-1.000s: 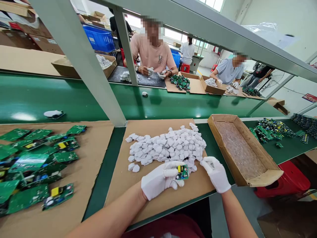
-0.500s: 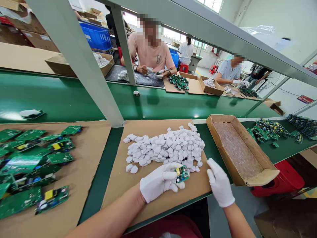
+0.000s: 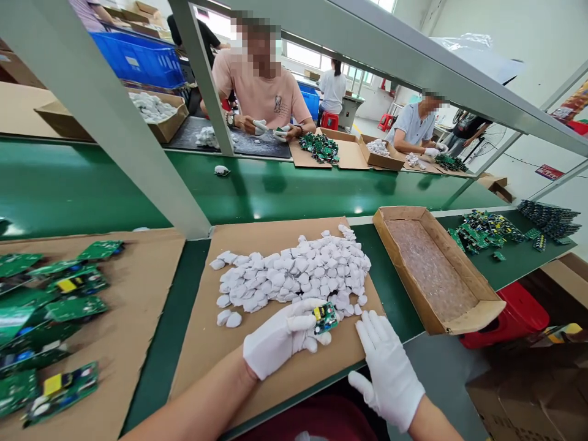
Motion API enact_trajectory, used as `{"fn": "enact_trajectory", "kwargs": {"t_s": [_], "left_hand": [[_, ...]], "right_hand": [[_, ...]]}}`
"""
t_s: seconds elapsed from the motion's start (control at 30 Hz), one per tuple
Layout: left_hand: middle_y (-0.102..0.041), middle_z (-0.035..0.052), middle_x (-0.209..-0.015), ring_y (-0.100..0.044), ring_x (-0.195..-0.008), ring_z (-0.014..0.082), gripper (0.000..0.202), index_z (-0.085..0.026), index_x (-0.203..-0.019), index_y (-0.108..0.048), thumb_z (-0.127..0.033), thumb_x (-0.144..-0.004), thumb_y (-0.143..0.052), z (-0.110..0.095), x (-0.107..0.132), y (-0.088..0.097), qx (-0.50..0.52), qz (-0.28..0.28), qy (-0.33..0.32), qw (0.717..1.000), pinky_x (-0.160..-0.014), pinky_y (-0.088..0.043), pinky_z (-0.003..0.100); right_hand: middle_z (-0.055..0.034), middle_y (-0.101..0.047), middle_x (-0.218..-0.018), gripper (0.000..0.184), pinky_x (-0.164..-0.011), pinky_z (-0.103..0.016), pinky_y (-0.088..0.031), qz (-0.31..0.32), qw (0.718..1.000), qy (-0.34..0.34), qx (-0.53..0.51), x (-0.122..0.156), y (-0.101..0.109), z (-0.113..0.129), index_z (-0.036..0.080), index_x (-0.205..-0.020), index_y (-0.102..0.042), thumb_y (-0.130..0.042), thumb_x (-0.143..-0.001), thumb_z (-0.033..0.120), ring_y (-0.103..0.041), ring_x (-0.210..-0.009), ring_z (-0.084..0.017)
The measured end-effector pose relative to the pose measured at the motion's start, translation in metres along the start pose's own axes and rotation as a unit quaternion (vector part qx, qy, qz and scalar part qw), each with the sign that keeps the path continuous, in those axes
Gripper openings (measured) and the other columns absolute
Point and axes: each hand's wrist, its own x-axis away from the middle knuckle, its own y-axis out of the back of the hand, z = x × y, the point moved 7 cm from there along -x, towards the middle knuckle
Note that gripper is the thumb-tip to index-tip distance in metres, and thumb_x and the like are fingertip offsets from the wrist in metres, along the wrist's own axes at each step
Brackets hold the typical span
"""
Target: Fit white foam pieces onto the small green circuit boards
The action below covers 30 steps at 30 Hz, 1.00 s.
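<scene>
My left hand (image 3: 287,335), in a white glove, grips a small green circuit board (image 3: 325,318) with a yellow part on it. The board is held just in front of a pile of white lumpy pieces (image 3: 294,272), which lies on a cardboard sheet (image 3: 202,343). To the right, my gloved right hand (image 3: 390,370) is open and holds nothing. Its fingers are stretched out near the sheet's right edge, with the thumb apart, a short way from the board.
More circuit boards (image 3: 76,309) lie on cardboard at the left. A shallow cardboard box (image 3: 436,269) stands at the right, with further boards (image 3: 487,229) behind it. Beyond runs a green conveyor belt (image 3: 285,190); a slanting metal post (image 3: 138,122) rises before it. Co-workers sit opposite.
My right hand has turned, its fingers straightening and its thumb spreading, and it sits closer to the left hand. The left hand still holds the board. The whole view has shifted slightly.
</scene>
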Motion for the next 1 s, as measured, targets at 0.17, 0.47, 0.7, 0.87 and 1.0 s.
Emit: {"fn": "enact_trajectory", "kwargs": {"t_s": [0.17, 0.47, 0.7, 0.87, 1.0], "left_hand": [[-0.063, 0.0087, -0.092, -0.063, -0.064, 0.0142, 0.04, -0.017, -0.113, -0.056, -0.025, -0.075, -0.063, 0.001, 0.002, 0.0, -0.009, -0.01, 0.004, 1.0, -0.052, -0.042, 0.02], [-0.063, 0.0076, -0.091, -0.062, -0.06, 0.0122, 0.037, -0.017, -0.109, -0.057, -0.024, -0.074, -0.065, -0.001, 0.003, -0.002, -0.013, -0.025, 0.006, 1.0, -0.05, -0.041, 0.02], [-0.062, 0.0038, -0.088, -0.067, -0.074, 0.0186, 0.031, -0.019, -0.097, -0.053, -0.018, -0.07, -0.069, -0.002, 0.004, -0.006, -0.008, -0.015, 0.007, 1.0, -0.058, -0.05, 0.022], [-0.059, 0.0068, -0.099, -0.068, -0.074, 0.019, 0.045, -0.02, -0.113, -0.047, -0.019, -0.072, -0.067, -0.001, 0.004, -0.007, -0.023, -0.029, 0.012, 0.999, -0.053, -0.05, 0.021], [-0.059, 0.0088, -0.104, -0.067, -0.077, 0.0181, 0.055, -0.019, -0.121, -0.045, -0.018, -0.071, -0.069, -0.003, 0.003, -0.009, -0.006, -0.026, -0.011, 1.0, -0.059, -0.05, 0.021]], "right_hand": [[-0.0203, -0.022, -0.147, 0.076, -0.103, -0.056, -0.03, -0.059, 0.995, -0.081, 0.022, 0.002, 0.005, -0.022, 0.005, -0.141, -0.028, -0.057, -0.078, 0.038, -0.021, -0.134, -0.037], [-0.017, -0.03, -0.145, 0.061, -0.104, -0.053, -0.032, -0.078, 0.988, -0.13, -0.023, 0.012, -0.002, -0.068, 0.013, -0.143, -0.023, -0.043, -0.089, 0.036, -0.03, -0.132, -0.031], [-0.0139, -0.059, -0.117, 0.038, -0.09, -0.045, -0.045, -0.163, 0.967, -0.191, -0.046, 0.019, 0.006, -0.088, 0.017, -0.125, -0.052, -0.042, -0.091, 0.028, -0.055, -0.106, -0.027], [-0.0079, -0.069, -0.085, 0.04, -0.073, -0.037, -0.051, -0.22, 0.917, -0.257, -0.213, 0.017, 0.021, -0.082, 0.017, -0.121, -0.055, -0.053, -0.086, 0.038, -0.063, -0.075, -0.021], [-0.0073, -0.072, -0.088, 0.026, -0.063, -0.03, -0.054, -0.223, 0.823, -0.242, -0.463, -0.003, 0.032, -0.044, 0.019, -0.102, -0.06, -0.052, -0.087, 0.038, -0.065, -0.072, -0.017]]}}
